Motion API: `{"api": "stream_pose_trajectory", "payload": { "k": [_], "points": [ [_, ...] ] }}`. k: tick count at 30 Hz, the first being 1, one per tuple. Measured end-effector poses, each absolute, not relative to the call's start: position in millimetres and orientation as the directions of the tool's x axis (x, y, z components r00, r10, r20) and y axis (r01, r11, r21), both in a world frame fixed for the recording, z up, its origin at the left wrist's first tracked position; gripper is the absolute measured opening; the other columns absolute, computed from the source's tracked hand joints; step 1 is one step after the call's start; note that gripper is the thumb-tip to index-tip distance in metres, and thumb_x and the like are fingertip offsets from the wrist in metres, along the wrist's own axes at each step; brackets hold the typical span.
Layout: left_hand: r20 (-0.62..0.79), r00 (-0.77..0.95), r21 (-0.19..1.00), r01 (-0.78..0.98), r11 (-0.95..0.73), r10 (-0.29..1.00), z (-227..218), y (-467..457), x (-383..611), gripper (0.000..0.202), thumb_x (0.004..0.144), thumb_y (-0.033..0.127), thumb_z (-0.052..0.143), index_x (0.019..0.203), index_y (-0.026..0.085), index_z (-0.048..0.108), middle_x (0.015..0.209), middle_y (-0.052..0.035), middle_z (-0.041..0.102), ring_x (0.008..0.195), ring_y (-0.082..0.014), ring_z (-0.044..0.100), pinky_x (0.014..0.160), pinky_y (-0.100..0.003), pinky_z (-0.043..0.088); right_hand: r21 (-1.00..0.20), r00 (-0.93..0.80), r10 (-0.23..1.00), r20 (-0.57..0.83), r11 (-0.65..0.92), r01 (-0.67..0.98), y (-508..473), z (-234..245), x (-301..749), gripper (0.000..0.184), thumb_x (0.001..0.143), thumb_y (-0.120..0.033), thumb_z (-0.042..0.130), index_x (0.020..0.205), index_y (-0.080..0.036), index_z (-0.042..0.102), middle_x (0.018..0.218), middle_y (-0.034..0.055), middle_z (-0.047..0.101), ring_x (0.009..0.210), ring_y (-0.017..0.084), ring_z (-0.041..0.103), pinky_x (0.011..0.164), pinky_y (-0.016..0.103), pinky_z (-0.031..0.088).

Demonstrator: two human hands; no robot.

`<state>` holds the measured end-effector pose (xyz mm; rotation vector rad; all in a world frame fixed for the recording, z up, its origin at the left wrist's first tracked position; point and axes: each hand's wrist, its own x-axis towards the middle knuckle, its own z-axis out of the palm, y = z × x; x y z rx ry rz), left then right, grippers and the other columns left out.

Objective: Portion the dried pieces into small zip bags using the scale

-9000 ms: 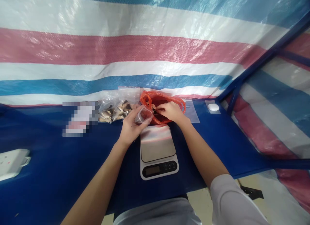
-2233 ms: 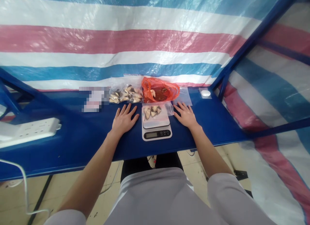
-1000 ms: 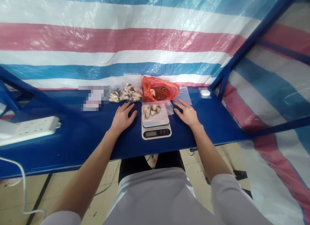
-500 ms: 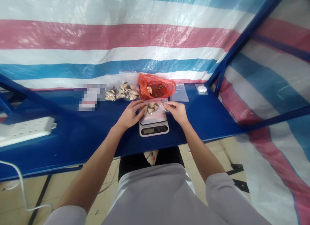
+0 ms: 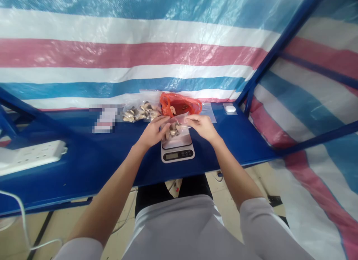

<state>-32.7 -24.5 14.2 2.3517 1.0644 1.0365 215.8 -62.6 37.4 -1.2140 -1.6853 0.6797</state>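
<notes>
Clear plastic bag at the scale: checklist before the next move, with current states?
1. Left hand pinching the small clear plastic bag at its left edge: ok.
2. Right hand pinching its right edge: ok.
3. Brown and pale pieces inside the bag: ok.
4. Bag mouth sealed: cannot tell.
5. Bag resting on the white digital scale or lifted: cannot tell.
6. Scale display reading: cannot tell, too small.
</notes>
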Motion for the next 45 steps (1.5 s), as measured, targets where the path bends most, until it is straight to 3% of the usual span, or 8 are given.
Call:
{"api": "stream_pose_trajectory", "payload": {
  "k": [8, 11, 16, 24, 28, 31, 40, 45],
  "points": [
    [0.254, 0.256, 0.948, 0.122, -0.292, 0.933, 37.9, -9.9, -5.0, 0.069, 0.078, 0.074, 0.07, 0.119, 0.018, 0.076, 0.127, -0.0124, 0.074, 0.119, -0.0316, 0.067, 0.106, -0.042, 0.05, -0.684, -0.298, 0.832, 0.469, 0.555, 0.473, -47.7, 74.8, 207.6, 0.02, 0.095, -0.03, 0.065, 0.104, -0.027, 0.082, 0.104, 0.0018, 0.082, 0.093, 0.023, 0.077, 0.087, 0.033, 0.058],
    [0.133, 0.26, 0.991, -0.059, -0.121, 0.956, 41.4, -9.6, 0.0, 0.064, 0.071, 0.067, 0.081, 0.112, 0.019, 0.079, 0.117, -0.0108, 0.077, 0.109, -0.0287, 0.07, 0.095, -0.037, 0.055, -0.659, -0.307, 0.796, 0.521, 0.604, 0.448, -43.0, 77.6, 211.5, 0.02, 0.095, -0.032, 0.065, 0.104, -0.028, 0.082, 0.105, 0.0013, 0.081, 0.096, 0.023, 0.077, 0.089, 0.034, 0.057],
    [0.021, 0.289, 0.988, -0.154, 0.025, 0.957, 43.4, -14.0, 6.8, 0.055, 0.055, 0.058, 0.093, 0.092, 0.018, 0.082, 0.094, -0.006, 0.078, 0.088, -0.0196, 0.068, 0.083, -0.03, 0.055, -0.693, -0.266, 0.787, 0.557, 0.617, 0.373, -36.6, 70.2, 220.9, 0.019, 0.091, -0.037, 0.069, 0.101, -0.028, 0.083, 0.103, 0.0007, 0.082, 0.094, 0.023, 0.076, 0.09, 0.036, 0.059],
    [0.025, 0.106, 0.937, -0.349, 0.014, 0.994, 37.5, -26.8, 19.1, 0.046, 0.054, 0.05, 0.095, 0.078, 0.016, 0.076, 0.076, -0.0005, 0.071, 0.073, -0.0127, 0.062, 0.071, -0.025, 0.051, -0.906, 0.018, 0.909, 0.416, 0.412, 0.094, -20.7, 35.2, 220.5, 0.032, 0.074, -0.045, 0.083, 0.1, -0.026, 0.08, 0.113, 0.0039, 0.079, 0.109, 0.024, 0.073, 0.1, 0.04, 0.058],
    [0.025, 0.041, 0.893, -0.449, -0.004, 0.999, 31.3, -32.4, 19.7, 0.042, 0.055, 0.045, 0.095, 0.076, 0.017, 0.072, 0.074, 0.0005, 0.069, 0.069, -0.0116, 0.062, 0.07, -0.025, 0.052, -0.971, 0.078, 0.976, 0.204, 0.212, -0.112, -10.6, 19.1, 213.1, 0.049, 0.065, -0.051, 0.089, 0.104, -0.025, 0.076, 0.108, 0.005, 0.08, 0.103, 0.025, 0.076, 0.09, 0.042, 0.064],
    [0.005, 0.03, 0.887, -0.463, 0.009, 1.0, 28.1, -31.4, 17.6, 0.041, 0.055, 0.045, 0.095, 0.075, 0.017, 0.07, 0.071, 0.0015, 0.066, 0.067, -0.011, 0.062, 0.069, -0.025, 0.053, -0.976, 0.032, 0.997, 0.075, 0.08, -0.204, -6.8, 15.4, 205.6, 0.048, 0.067, -0.054, 0.088, 0.1, -0.023, 0.075, 0.095, 0.0047, 0.081, 0.089, 0.023, 0.078, 0.08, 0.039, 0.066],
    [0.119, -0.057, 0.911, -0.39, -0.132, 0.991, 17.0, 2.0, 13.7, 0.038, 0.057, 0.044, 0.093, 0.072, 0.017, 0.071, 0.068, 0.0024, 0.066, 0.061, -0.0092, 0.056, 0.061, -0.023, 0.047, -0.961, 0.084, 0.993, 0.079, 0.098, -0.259, 6.1, 10.5, 193.6, 0.045, 0.062, -0.055, 0.089, 0.089, -0.022, 0.075, 0.085, 0.0008, 0.078, 0.079, 0.019, 0.076, 0.071, 0.031, 0.064],
    [0.171, -0.061, 0.914, -0.362, -0.181, 0.983, 1.9, 12.6, 5.6, 0.034, 0.063, 0.044, 0.09, 0.076, 0.019, 0.071, 0.073, 0.0013, 0.069, 0.065, -0.0117, 0.061, 0.068, -0.027, 0.052, -0.956, 0.12, 0.99, 0.07, 0.101, -0.275, 7.1, 4.7, 191.0, 0.044, 0.059, -0.055, 0.09, 0.083, -0.022, 0.074, 0.079, -0.0005, 0.075, 0.074, 0.02, 0.076, 0.065, 0.031, 0.064]
  ]
}}
